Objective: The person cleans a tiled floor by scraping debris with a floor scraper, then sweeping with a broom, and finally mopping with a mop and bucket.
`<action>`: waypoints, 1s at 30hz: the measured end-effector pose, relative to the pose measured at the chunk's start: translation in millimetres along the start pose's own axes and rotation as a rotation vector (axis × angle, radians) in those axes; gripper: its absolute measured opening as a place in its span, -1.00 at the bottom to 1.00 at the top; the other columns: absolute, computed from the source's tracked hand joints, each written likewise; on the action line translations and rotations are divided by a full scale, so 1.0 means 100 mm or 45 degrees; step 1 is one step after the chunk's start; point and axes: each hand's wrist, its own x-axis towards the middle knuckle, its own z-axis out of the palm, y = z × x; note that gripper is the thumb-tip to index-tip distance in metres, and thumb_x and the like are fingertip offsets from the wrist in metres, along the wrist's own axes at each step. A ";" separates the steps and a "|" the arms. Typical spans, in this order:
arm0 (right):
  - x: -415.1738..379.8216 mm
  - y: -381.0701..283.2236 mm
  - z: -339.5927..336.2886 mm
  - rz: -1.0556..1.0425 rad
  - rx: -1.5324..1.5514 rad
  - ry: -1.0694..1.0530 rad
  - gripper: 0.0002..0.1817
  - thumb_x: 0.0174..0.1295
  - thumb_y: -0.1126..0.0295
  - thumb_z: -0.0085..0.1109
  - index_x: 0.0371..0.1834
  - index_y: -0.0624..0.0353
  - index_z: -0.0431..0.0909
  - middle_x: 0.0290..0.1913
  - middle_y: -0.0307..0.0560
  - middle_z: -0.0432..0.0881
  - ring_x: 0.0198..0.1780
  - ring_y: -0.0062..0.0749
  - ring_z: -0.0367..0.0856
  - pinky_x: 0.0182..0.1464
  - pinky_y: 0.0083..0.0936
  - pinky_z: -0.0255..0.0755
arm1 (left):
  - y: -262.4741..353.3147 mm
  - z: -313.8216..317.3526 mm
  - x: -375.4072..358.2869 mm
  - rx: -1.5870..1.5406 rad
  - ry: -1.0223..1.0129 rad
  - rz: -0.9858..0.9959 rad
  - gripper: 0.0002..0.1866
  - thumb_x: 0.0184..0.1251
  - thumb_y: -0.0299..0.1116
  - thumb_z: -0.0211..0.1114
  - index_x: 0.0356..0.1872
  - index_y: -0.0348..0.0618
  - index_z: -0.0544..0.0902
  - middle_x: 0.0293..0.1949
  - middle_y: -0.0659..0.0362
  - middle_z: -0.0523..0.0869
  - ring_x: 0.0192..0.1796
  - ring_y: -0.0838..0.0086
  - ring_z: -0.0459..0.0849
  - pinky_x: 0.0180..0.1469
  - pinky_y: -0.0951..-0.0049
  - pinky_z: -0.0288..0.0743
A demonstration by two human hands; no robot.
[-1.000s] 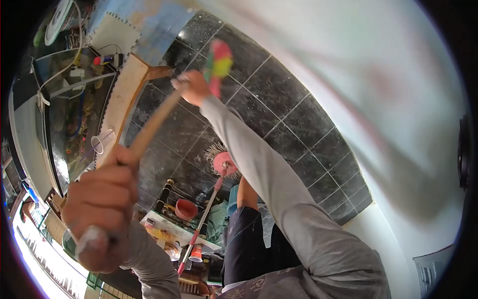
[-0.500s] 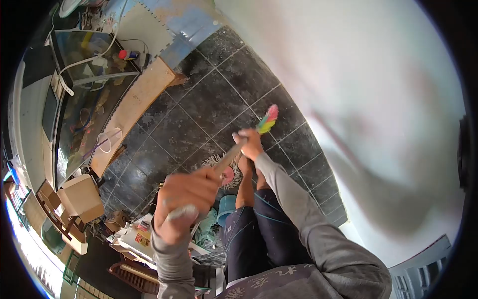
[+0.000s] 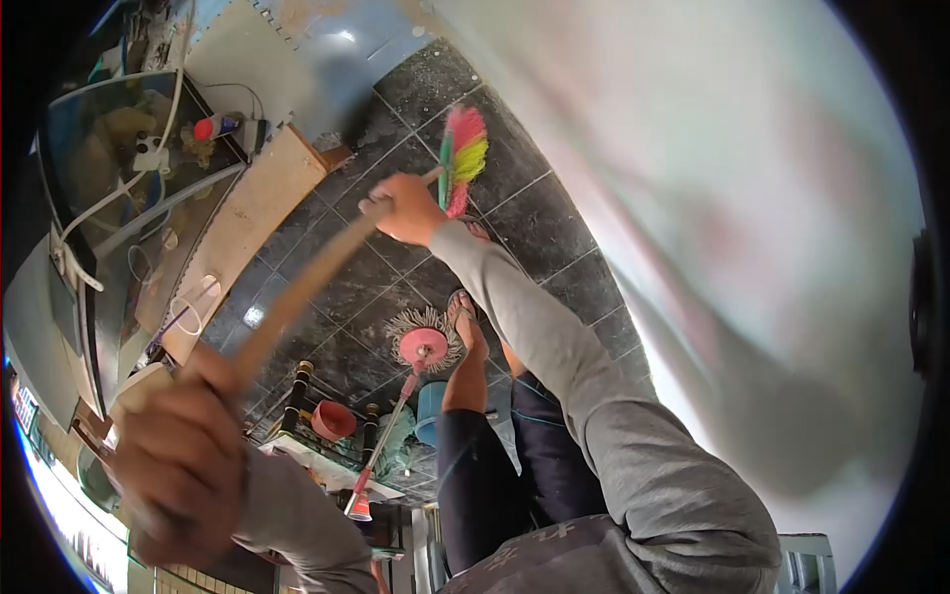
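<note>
A broom with pink and yellow bristles [image 3: 469, 148] and a green head lies across the view on a long wooden handle [image 3: 315, 277]. My left hand [image 3: 183, 455] is wrapped round the upper end of the handle, close to the camera and blurred. Lower down, my right hand [image 3: 408, 208] grips the same handle just above the broom head. The bristles are over the dark tiled floor [image 3: 396, 247], beyond my sandalled feet [image 3: 463, 312].
Near my feet stands a mop [image 3: 424, 345] with a pink disc. Behind it are a blue bucket [image 3: 429, 411] and a red bowl [image 3: 333, 420]. A glass tank [image 3: 129, 198] on a wooden ledge [image 3: 257, 213] borders the left. A pale wall [image 3: 732, 247] rises at right.
The broom head has moved forward and left, with my right hand following. My left hand has swung down and left, leaving more of the handle showing. The mop has come into fuller view.
</note>
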 end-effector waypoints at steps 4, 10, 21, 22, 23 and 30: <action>-0.71 0.31 0.23 0.029 -0.232 0.184 -0.53 0.32 0.25 0.06 -0.74 0.21 0.26 -0.74 -0.03 0.22 -0.64 -0.22 0.27 -0.30 -0.17 0.22 | 0.00 0.16 -0.22 -0.089 -0.079 0.112 -0.53 0.23 -0.17 0.01 -0.87 -0.07 0.26 -0.82 0.23 0.29 -0.73 0.37 0.34 -0.52 0.33 0.21; 0.40 -0.17 0.00 0.354 -0.205 -0.280 -0.73 0.32 0.23 0.08 -0.26 0.21 0.64 -0.11 0.13 0.65 -0.04 -0.09 0.61 0.10 -0.14 0.35 | 0.01 -0.12 0.08 -0.017 -0.077 0.102 -0.50 0.18 -0.20 0.08 -0.91 -0.14 0.22 -0.89 0.21 0.17 -0.83 0.34 0.11 -0.52 0.22 0.21; -0.05 -1.06 -0.43 -0.103 -0.004 0.312 -0.56 0.22 0.33 0.15 -0.77 0.20 0.25 -0.78 -0.07 0.13 -0.70 -0.31 0.06 -0.49 -0.23 0.02 | 1.00 -0.18 0.24 0.017 -0.629 0.131 -0.47 0.40 -0.02 0.09 -0.80 0.04 0.30 -0.79 0.12 0.17 -0.67 0.57 0.16 -0.43 0.23 0.27; -0.39 -0.63 -0.28 -0.051 -0.515 0.166 -0.68 0.32 0.09 0.18 -0.29 0.13 0.71 -0.34 -0.05 0.67 -0.42 -0.24 0.53 -0.28 -0.19 0.42 | 0.93 -0.14 0.21 0.010 -0.455 0.037 -0.47 0.37 -0.06 0.05 -0.82 0.03 0.26 -0.81 0.16 0.19 -0.71 0.55 0.18 -0.45 0.26 0.27; -0.67 -0.41 -0.23 0.043 -0.476 0.105 -0.67 0.32 0.08 0.18 -0.32 0.13 0.70 -0.39 -0.07 0.65 -0.42 -0.23 0.53 -0.28 -0.20 0.44 | 0.74 -0.02 0.14 0.006 -0.284 -0.054 -0.48 0.34 -0.10 0.02 -0.85 0.02 0.22 -0.83 0.19 0.20 -0.74 0.53 0.19 -0.47 0.29 0.27; -0.07 1.12 -0.14 -0.023 -0.328 0.036 -0.70 0.18 0.21 0.22 -0.59 0.11 0.41 -0.62 -0.13 0.29 -0.58 -0.24 0.27 -0.37 -0.23 0.25 | -0.52 -0.13 0.43 -0.110 0.047 0.007 -0.47 0.35 -0.07 -0.09 -0.82 -0.13 0.28 -0.83 0.18 0.26 -0.74 0.37 0.22 -0.37 0.16 0.31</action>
